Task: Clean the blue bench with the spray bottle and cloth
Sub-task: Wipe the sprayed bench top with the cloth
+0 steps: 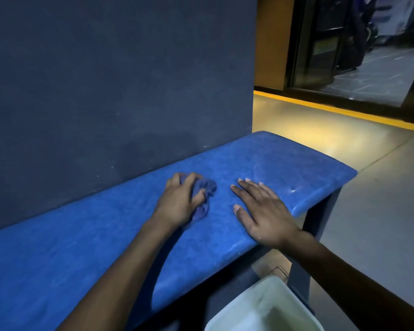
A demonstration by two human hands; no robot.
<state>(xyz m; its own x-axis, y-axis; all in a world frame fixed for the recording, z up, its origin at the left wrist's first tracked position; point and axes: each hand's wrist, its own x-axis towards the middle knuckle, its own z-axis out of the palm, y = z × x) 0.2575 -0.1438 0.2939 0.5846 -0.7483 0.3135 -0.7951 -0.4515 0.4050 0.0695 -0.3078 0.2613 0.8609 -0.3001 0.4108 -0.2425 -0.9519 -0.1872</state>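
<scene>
On bench (81, 247), left hand (177, 201) fingers curl round soft, limp cloth (207, 187), bunched mid-wad; right hand (263, 211) flat, fingers spread.

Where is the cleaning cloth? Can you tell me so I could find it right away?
Look at the long blue bench against the dark wall. Two hands rest on its seat; the left hand grips a crumpled cloth. It is bluish purple, duller than the bright bench, and wrinkled, while the right hand lies flat and holds nothing.
</scene>
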